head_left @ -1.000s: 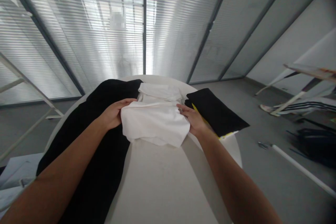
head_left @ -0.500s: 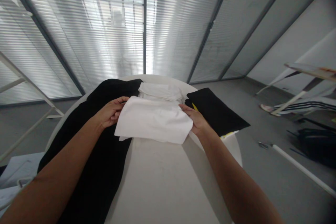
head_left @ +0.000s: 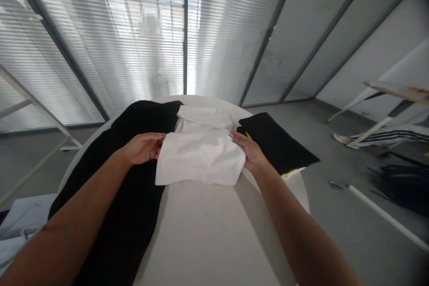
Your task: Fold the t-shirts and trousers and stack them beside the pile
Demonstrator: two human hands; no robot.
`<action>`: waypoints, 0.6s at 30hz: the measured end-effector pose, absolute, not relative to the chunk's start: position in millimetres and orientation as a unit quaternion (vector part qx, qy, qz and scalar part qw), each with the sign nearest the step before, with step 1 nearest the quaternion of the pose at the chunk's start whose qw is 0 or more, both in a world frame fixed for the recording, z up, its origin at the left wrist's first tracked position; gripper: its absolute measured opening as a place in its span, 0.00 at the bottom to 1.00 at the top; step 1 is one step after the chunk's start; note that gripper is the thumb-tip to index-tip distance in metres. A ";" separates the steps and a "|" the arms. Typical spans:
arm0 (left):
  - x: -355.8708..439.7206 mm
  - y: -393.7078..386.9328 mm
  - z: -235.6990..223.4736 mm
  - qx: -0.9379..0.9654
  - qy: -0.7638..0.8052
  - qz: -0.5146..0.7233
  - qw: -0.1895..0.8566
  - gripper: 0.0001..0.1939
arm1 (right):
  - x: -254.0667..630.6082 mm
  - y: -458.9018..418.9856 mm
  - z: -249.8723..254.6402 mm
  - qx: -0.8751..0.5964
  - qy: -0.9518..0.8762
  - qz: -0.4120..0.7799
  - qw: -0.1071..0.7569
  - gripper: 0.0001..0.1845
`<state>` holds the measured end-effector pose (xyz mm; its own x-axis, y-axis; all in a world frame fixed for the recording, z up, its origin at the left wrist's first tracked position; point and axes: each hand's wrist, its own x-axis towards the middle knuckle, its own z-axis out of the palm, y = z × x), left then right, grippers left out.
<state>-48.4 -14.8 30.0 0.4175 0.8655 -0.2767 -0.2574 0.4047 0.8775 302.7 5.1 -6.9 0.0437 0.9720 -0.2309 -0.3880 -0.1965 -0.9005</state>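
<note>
Holding a folded white cloth (head_left: 200, 158) between both hands, you are resting your left hand (head_left: 142, 148), fingers together, against its left edge, and your right hand (head_left: 250, 153), fingers lying flat, on its right corner; neither hand is visibly pinching. The cloth is lying on a round white table (head_left: 208, 228), between a black garment (head_left: 134, 196) and a folded black cloth (head_left: 275, 143).

Notice (head_left: 150, 22) on the glass partition (head_left: 228, 40): pixelated, illegible. Striped trouser leg (head_left: 392, 135) and dark bag (head_left: 404, 185) cut off at right edge. Small floor item (head_left: 337, 186) too small to identify. Right hand (head_left: 250, 152) hides an edge of the white cloth (head_left: 201, 158).
</note>
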 end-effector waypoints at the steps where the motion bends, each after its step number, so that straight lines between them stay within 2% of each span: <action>1: -47.2 -15.1 32.2 0.375 0.374 0.414 0.740 0.11 | 302.6 4.1 -5.2 -0.457 -0.320 0.617 0.555 0.26; 4: -43.2 -15.0 37.1 0.327 0.389 0.490 0.708 0.10 | 302.3 0.7 -0.2 -0.432 -0.363 0.601 0.566 0.25; 7: -44.4 -11.6 34.4 0.322 0.432 0.480 0.692 0.08 | 300.1 -3.5 3.1 -0.407 -0.401 0.596 0.565 0.24; 10: -51.2 -7.2 25.5 0.361 0.464 0.426 0.688 0.08 | 295.7 -7.1 1.8 -0.402 -0.423 0.605 0.542 0.30; 12: -57.0 -6.4 20.1 0.390 0.482 0.366 0.694 0.11 | 292.9 -7.9 -1.7 -0.410 -0.446 0.597 0.525 0.34; 15: -64.4 -8.8 17.3 0.435 0.482 0.255 0.717 0.18 | 291.0 -6.2 -7.5 -0.420 -0.466 0.571 0.529 0.36; 18: -67.0 -12.5 21.2 0.469 0.459 0.190 0.730 0.17 | 291.6 -3.8 -8.0 -0.420 -0.450 0.568 0.546 0.37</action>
